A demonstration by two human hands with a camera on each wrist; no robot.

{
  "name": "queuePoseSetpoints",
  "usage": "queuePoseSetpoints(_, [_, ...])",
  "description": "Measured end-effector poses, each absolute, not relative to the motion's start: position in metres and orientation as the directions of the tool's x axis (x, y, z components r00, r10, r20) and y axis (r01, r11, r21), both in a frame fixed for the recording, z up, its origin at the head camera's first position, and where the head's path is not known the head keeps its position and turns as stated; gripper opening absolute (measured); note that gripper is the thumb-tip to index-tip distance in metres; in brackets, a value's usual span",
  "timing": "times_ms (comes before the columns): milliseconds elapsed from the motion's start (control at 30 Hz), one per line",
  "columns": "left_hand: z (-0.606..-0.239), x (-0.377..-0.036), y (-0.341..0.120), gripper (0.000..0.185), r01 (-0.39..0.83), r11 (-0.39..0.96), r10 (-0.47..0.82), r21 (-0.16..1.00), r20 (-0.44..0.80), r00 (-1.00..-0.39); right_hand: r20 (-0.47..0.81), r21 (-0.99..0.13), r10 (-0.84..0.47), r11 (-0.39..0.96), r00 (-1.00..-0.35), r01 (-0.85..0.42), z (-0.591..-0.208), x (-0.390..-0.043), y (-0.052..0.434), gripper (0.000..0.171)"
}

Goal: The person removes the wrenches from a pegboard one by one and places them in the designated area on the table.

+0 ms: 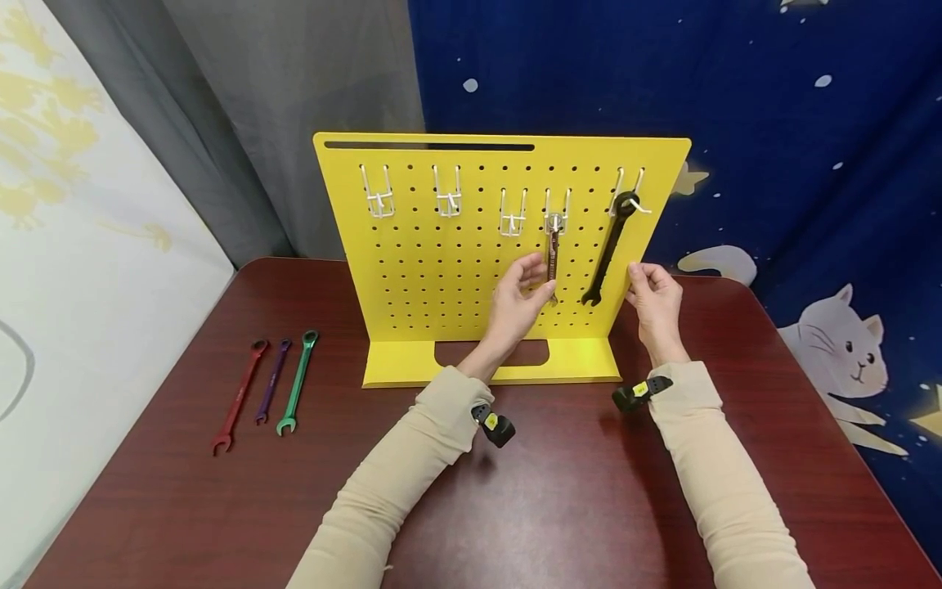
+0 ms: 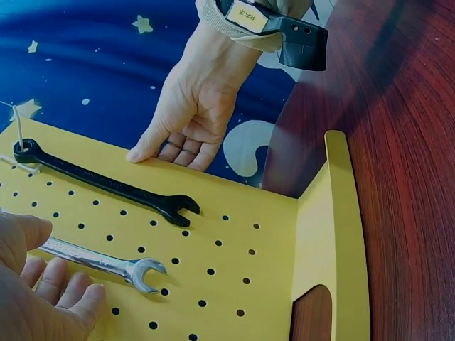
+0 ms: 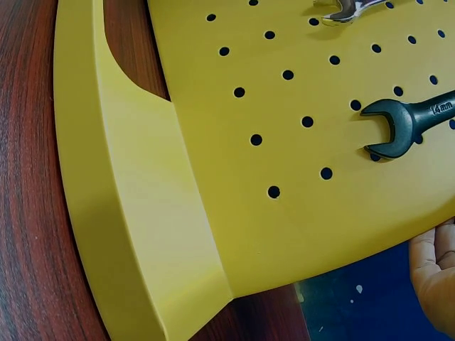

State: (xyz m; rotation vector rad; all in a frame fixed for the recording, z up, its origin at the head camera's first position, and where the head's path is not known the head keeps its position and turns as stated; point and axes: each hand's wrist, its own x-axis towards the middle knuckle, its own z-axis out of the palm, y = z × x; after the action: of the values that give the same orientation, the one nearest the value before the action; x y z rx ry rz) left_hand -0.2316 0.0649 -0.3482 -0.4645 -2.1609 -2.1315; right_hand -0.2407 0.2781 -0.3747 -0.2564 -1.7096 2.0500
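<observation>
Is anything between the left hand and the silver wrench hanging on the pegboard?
Nothing visible: the left hand is right at the silver wrench, fingers beside its shaft. The black wrench hangs clear to the right.

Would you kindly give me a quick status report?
Left hand open at silver wrench, hung on its hook. Right hand steadies pegboard edge. Nothing obstructing.
</observation>
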Motion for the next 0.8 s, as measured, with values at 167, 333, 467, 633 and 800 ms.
queuePoseSetpoints(167, [-0.3474, -0.2315, 0.0674, 0.045, 0.267, -0.004, 0.179, 0.964, 0.263, -0.948, 0.141, -0.968, 0.449, -0.123, -0.882, -0.218, -0.3744, -0.2400, 0.2781, 0.018])
queuePoseSetpoints(333, [-0.3507, -0.2330, 0.0694, 0.041, 0.279, 0.002, 0.177, 0.960, 0.274, -0.945, 0.141, -0.965, 0.455, -0.135, -0.879, -0.225, -0.3754, -0.2406, 0.2779, 0.014])
queuePoseSetpoints(467, [-0.3521, -0.2335, 0.0701, 0.039, 0.276, 0.003, 0.175, 0.961, 0.271, -0.947, 0.150, -0.962, 0.461, -0.136, -0.874, -0.237, -0.3772, -0.2414, 0.2778, 0.013])
queuePoseSetpoints(633, [-0.3514, -0.2331, 0.0714, 0.035, 0.282, -0.001, 0.163, 0.960, 0.278, -0.947, 0.150, -0.963, 0.453, -0.134, -0.878, -0.234, -0.3768, -0.2409, 0.2779, 0.014])
queuePoseSetpoints(800, [-0.3502, -0.2329, 0.0720, 0.031, 0.258, -0.038, 0.162, 0.965, 0.261, -0.952, 0.158, -0.969, 0.450, -0.100, -0.879, -0.225, -0.3755, -0.2408, 0.2788, 0.016])
